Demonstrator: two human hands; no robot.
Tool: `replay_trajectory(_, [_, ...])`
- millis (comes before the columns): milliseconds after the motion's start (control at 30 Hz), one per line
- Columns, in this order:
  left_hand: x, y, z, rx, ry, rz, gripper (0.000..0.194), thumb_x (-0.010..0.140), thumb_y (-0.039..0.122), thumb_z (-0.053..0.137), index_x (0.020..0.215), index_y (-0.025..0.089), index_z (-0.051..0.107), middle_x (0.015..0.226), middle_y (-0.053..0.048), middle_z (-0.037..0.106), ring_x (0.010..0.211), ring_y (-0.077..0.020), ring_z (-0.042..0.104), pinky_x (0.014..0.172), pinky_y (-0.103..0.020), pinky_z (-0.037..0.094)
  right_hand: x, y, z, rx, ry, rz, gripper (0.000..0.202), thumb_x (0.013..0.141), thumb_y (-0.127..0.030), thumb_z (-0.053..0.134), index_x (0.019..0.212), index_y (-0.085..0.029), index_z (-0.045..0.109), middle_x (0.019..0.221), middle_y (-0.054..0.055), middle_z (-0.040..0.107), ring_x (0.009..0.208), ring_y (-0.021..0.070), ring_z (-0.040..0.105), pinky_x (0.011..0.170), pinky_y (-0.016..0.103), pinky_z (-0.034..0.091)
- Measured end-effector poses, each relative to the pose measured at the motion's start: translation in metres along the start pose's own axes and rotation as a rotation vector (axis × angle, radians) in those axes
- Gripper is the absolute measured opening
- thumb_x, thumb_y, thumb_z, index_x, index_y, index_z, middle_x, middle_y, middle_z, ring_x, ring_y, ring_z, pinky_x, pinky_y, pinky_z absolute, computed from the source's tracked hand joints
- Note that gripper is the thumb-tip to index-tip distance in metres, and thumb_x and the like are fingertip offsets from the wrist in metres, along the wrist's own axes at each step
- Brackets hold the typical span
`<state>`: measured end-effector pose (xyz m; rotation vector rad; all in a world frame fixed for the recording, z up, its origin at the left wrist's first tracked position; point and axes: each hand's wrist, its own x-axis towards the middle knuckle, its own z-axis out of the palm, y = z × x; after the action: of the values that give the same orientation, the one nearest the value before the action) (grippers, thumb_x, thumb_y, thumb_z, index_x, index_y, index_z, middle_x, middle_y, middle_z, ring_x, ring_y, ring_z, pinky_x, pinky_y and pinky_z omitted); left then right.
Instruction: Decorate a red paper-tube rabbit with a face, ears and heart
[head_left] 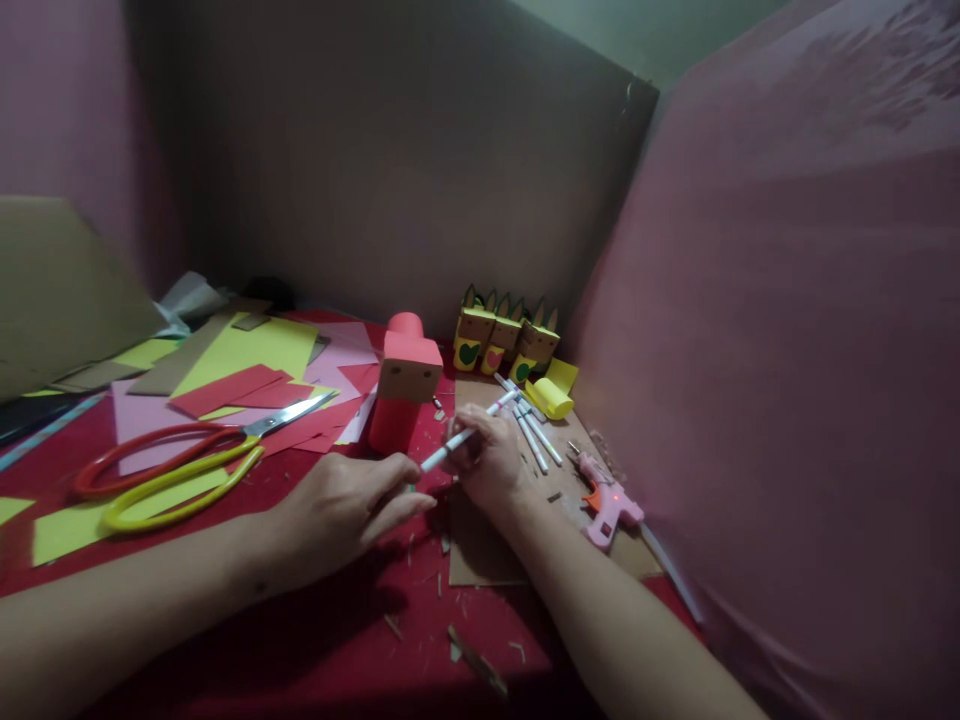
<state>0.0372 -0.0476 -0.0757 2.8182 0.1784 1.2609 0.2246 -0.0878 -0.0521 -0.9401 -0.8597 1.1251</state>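
My right hand (486, 455) is closed around a slim white marker (471, 432) with a pink band near its upper end. The marker slants down to the left, its lower end at the fingertips of my left hand (349, 505). My left fingers are curled toward the thumb, and a small greenish bit shows between them, too small to name. Just behind my hands stands a red paper figure (395, 425) with a brown cardboard front, two dark dots on it and a red roll on top.
Large scissors (255, 430) lie left on coloured paper sheets (240, 365). Several small yellow figures (506, 345) stand at the back. Cardboard (480, 545) at right bears more markers (534, 440), a yellow paper roll (551, 398) and a pink glue gun (611, 505). Scraps dot the red cloth (360, 640).
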Motion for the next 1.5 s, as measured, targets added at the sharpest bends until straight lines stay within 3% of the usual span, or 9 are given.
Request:
replay_trajectory(100, [0.0,0.008,-0.002,-0.018,0.041,-0.016,0.028,0.114,0.028,0.041,0.099,0.019,0.063,0.071,0.002,0.071,0.053,-0.0115,0.065,0.055,-0.026,0.044,0.014,0.004,-0.013,-0.101,0.208,0.048,0.049,0.091,-0.057,0.062,0.06,-0.026,0.041,0.038,-0.012,0.029,0.035,0.0079,0.023,0.038,0.023,0.026])
replay_trajectory(167, [0.0,0.012,-0.002,-0.025,0.04,-0.008,0.028,0.113,0.023,0.041,0.096,0.02,0.063,0.067,0.003,0.068,0.051,-0.0118,0.062,0.053,-0.028,0.042,0.02,0.004,-0.021,-0.2,0.307,0.109,0.045,0.101,-0.055,0.056,0.071,-0.021,0.055,0.05,-0.008,0.047,0.04,0.0095,0.039,0.041,0.024,0.038])
replay_trajectory(233, [0.0,0.015,-0.003,-0.032,-0.003,0.025,0.033,0.113,0.021,0.04,0.087,0.021,0.059,0.061,0.004,0.061,0.047,-0.0119,0.056,0.05,-0.03,0.038,0.021,0.001,-0.026,-0.312,0.367,0.16,0.033,0.104,-0.048,0.061,0.102,-0.016,0.069,0.088,0.002,0.072,0.069,0.0151,0.068,0.063,0.031,0.06])
replay_trajectory(267, [0.001,0.016,-0.004,-0.033,-0.023,0.038,0.035,0.113,0.02,0.039,0.082,0.022,0.057,0.059,0.005,0.059,0.045,-0.0119,0.054,0.049,-0.031,0.037,0.02,-0.001,-0.028,-0.368,0.385,0.177,0.032,0.103,-0.044,0.065,0.118,-0.016,0.069,0.11,0.007,0.074,0.089,0.0194,0.073,0.078,0.038,0.064])
replay_trajectory(367, [0.005,0.019,-0.008,-0.062,-0.07,0.066,0.036,0.112,0.018,0.038,0.08,0.023,0.055,0.058,0.005,0.057,0.045,-0.0124,0.05,0.048,-0.032,0.035,0.019,-0.008,-0.029,-0.534,0.411,0.203,0.041,0.101,-0.039,0.07,0.136,-0.02,0.063,0.139,0.011,0.067,0.118,0.027,0.071,0.098,0.05,0.063])
replay_trajectory(667, [0.003,0.044,-0.015,-0.116,-0.342,0.29,0.025,0.1,0.005,0.046,0.084,0.019,0.059,0.064,0.0,0.062,0.051,-0.0175,0.051,0.046,-0.038,0.035,0.024,-0.019,-0.042,-1.04,0.513,0.133,0.039,0.101,-0.039,0.07,0.134,-0.02,0.064,0.138,0.01,0.068,0.117,0.0261,0.071,0.098,0.049,0.063])
replay_trajectory(867, [0.001,0.047,-0.014,-0.131,-0.447,0.312,0.027,0.097,0.003,0.047,0.081,0.017,0.063,0.066,-0.003,0.065,0.053,-0.0192,0.05,0.047,-0.039,0.041,0.018,-0.023,-0.038,-1.322,0.513,0.109,0.045,0.093,-0.012,0.063,0.138,-0.012,0.061,0.116,0.021,0.077,0.115,0.0353,0.074,0.097,0.043,0.055])
replay_trajectory(1067, [0.001,0.044,-0.011,-0.104,-0.431,0.289,0.026,0.098,0.003,0.047,0.082,0.016,0.063,0.066,-0.002,0.064,0.053,-0.019,0.051,0.046,-0.039,0.039,0.019,-0.024,-0.043,-1.477,0.511,0.141,0.046,0.094,-0.016,0.058,0.14,-0.011,0.058,0.109,0.022,0.08,0.105,0.037,0.078,0.086,0.041,0.053])
replay_trajectory(1500, [-0.001,0.04,-0.01,-0.108,-0.377,0.275,0.025,0.094,0.001,0.048,0.08,0.017,0.062,0.065,-0.001,0.063,0.053,-0.0181,0.051,0.046,-0.038,0.035,0.02,-0.023,-0.042,-1.592,0.496,0.179,0.039,0.096,-0.022,0.058,0.134,-0.016,0.065,0.108,0.017,0.081,0.105,0.0323,0.078,0.086,0.036,0.053])
